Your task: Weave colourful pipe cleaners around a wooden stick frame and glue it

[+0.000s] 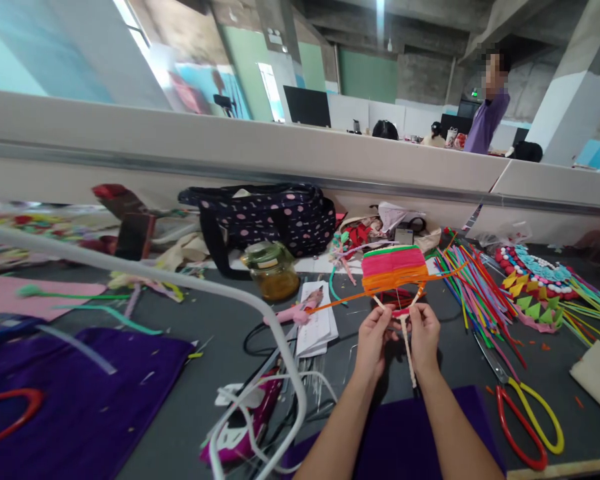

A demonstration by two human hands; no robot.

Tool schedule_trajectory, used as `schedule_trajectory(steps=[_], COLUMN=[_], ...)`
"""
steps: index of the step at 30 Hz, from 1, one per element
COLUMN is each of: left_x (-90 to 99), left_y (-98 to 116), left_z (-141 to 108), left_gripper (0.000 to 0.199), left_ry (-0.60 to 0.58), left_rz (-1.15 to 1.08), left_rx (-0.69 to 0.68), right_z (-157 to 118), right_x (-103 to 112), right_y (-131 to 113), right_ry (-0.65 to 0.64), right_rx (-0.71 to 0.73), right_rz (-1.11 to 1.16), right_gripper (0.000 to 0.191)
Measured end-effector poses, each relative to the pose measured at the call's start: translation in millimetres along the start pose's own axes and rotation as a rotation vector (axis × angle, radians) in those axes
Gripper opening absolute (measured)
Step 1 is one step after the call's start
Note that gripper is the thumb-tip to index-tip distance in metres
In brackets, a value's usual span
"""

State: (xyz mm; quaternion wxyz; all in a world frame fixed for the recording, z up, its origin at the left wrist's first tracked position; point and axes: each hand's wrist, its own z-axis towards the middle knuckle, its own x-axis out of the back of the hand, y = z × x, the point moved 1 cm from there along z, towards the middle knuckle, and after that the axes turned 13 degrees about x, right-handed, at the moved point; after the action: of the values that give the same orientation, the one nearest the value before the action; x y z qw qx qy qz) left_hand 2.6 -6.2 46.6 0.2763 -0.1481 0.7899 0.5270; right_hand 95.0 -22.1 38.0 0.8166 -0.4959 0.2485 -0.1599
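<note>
My left hand and my right hand are both closed, pinching the lower part of a pipe-cleaner piece from either side. Its upper part is a block of pink and orange rows with a green top edge. Cream stems form a Y below it, and one cream stem hangs down between my hands. A short red bit shows between the fingertips. Loose orange ends stick out left and right. A pink pipe-cleaner shape lies on the table at the left orange end.
Scissors with red and yellow handles lie right of my hands, below a bundle of coloured pipe cleaners. On the left are a magenta-and-white glue gun, a white curved tube, a glass jar and a dotted bag. A person stands behind the partition.
</note>
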Motion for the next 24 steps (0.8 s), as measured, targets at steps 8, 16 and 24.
schedule_trajectory(steps=[8, 16, 24], left_x=[2.2, -1.5, 1.2], left_y=[0.5, 1.1, -0.1], left_z=[0.9, -6.2, -9.3], left_gripper=[0.037, 0.035, 0.016], left_ry=[0.033, 0.118, 0.123], left_rz=[-0.02, 0.095, 0.511], left_rx=[0.033, -0.23, -0.445], right_z=[-1.9, -0.6, 2.4], right_x=[0.7, 2.0, 5.3], right_y=[-3.9, -4.9, -7.1], right_ry=[-0.028, -0.024, 0.0], right_rx=[0.071, 0.083, 0.09], right_rz=[-0.103, -0.131, -0.105], right_gripper=[0.023, 0.024, 0.027])
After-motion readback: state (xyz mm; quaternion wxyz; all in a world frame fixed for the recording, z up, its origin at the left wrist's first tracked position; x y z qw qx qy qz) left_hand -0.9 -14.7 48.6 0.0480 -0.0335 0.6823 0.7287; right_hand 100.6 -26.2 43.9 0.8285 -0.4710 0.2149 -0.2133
